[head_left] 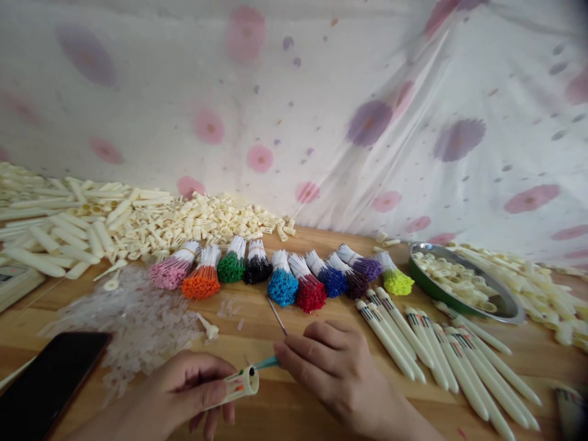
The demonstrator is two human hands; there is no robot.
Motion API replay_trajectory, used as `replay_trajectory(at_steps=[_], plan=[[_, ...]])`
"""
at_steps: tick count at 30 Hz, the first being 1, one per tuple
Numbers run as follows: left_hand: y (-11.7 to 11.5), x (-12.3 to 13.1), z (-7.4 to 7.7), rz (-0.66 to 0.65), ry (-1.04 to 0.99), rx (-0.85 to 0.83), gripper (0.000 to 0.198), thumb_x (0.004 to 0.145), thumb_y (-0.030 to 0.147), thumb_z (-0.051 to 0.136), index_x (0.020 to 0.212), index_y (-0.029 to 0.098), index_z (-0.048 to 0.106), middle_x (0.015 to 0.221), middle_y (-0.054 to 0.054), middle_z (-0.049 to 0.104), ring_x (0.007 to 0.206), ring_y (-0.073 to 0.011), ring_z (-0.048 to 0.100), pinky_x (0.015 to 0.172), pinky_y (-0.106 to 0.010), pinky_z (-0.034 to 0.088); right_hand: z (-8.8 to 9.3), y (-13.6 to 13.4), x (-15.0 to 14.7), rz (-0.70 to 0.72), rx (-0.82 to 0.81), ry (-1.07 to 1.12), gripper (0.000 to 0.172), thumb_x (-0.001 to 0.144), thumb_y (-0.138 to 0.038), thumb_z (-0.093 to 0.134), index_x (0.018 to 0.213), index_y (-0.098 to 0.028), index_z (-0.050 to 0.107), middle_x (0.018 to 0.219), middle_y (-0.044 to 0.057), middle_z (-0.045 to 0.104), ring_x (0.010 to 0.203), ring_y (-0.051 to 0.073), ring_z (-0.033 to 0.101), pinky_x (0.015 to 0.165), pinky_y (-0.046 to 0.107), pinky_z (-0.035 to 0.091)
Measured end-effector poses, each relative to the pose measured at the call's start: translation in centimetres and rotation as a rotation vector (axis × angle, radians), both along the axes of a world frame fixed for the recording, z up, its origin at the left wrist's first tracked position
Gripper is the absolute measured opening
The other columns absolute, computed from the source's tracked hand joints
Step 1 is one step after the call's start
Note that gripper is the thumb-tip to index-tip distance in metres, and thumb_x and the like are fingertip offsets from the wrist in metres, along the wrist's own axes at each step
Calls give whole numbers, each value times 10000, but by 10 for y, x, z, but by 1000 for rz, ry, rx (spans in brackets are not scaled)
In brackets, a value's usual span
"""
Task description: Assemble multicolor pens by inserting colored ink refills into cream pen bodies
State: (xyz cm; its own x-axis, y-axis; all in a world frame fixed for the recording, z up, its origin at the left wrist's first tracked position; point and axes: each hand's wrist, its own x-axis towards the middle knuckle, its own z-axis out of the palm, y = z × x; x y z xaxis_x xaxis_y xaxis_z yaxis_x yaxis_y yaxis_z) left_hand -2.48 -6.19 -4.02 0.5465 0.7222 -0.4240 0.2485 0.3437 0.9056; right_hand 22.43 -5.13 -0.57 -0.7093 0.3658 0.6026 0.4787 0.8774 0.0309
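Observation:
My left hand (197, 392) is closed around a cream slotted pen part (242, 384), its open end facing right. Small orange and green bits show through its slots. In my right hand (328, 373) is a light-blue pointed tool (267, 363) that looks like tweezers; its tip meets the rim of the pen part, beside a small black piece. Part of the tool is hidden by my fingers. A thin purple-tipped refill (277, 316) shows just beyond my right fingertips; I cannot tell whether they touch it.
Bundles of coloured refills (311, 291) stand in a row. Finished-looking multicolour pens (441, 355) lie right, near a green-sided metal bowl (512, 306) of cream parts. Cream pieces (202, 217) are heaped back left, clear tubing bits (133, 324) in front. A phone (50, 383) lies near left.

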Motion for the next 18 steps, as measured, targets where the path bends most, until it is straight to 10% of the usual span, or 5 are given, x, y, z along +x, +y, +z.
replay_trajectory(at_steps=[18], plan=[[-4, -1, -4, 1, -45, -65, 415, 797, 594, 505, 842, 220, 680, 674, 21, 675, 544, -76, 542, 518, -182, 398, 4, -3, 0, 12, 36, -6, 297, 967, -137, 339, 990, -112, 634, 888, 28, 719, 667, 134, 562, 540, 286, 426]])
